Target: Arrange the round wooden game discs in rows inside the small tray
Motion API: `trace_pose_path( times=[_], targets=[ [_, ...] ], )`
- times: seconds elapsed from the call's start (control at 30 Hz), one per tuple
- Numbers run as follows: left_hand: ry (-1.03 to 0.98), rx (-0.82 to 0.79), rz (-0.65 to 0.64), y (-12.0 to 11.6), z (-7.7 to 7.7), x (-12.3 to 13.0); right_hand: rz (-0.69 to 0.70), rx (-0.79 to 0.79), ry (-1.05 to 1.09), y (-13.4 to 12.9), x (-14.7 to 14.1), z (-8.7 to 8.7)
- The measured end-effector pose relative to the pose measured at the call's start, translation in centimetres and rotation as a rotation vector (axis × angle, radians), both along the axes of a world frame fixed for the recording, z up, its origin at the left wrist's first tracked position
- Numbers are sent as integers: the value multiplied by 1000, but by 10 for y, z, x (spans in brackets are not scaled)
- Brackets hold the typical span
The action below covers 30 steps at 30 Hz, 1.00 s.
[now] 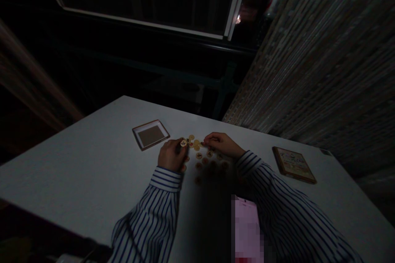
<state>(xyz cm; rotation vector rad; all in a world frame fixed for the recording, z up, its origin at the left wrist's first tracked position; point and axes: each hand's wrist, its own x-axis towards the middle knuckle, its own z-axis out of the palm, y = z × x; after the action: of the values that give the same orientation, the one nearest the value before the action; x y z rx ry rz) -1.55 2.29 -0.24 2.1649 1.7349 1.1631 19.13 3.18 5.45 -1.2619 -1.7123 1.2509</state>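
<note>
Round wooden Chinese chess pieces (199, 155) with black or red characters lie scattered on the white table (101, 160), between and in front of my hands. My left hand (170, 155) is closed, with a chess piece (183, 143) marked in black held at its fingertips. Right of it, my right hand (222, 144) pinches a small piece (202, 143) whose face I cannot make out. A few pieces, one pale and blank-looking (191, 137), sit between the two hands. Shadow from my arms dims the nearer pieces.
An open shallow box (151, 134) with a brown bottom stands left of my left hand. At the right lies a box lid (294, 164) with a printed picture. A pink phone (247, 226), partly pixelated, is near my right forearm. A strand curtain (296, 57) hangs beyond the table's right side.
</note>
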Motion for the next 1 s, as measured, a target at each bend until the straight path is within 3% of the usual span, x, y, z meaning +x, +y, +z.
trace_pose_path(
  times=[0.13,0.47,0.73,1.0],
  targets=[
    [170,-70,13,-1,-4,8,-1,12,-15,1,1,-5],
    [238,-68,227,-2,-3,37,-17,26,-79,3,8,-10],
    [300,-164,255,-2,-2,40,-28,123,-194,5,9,-14],
    [287,-150,263,-2,-3,38,-40,261,-478,17,-1,-15]
  ],
)
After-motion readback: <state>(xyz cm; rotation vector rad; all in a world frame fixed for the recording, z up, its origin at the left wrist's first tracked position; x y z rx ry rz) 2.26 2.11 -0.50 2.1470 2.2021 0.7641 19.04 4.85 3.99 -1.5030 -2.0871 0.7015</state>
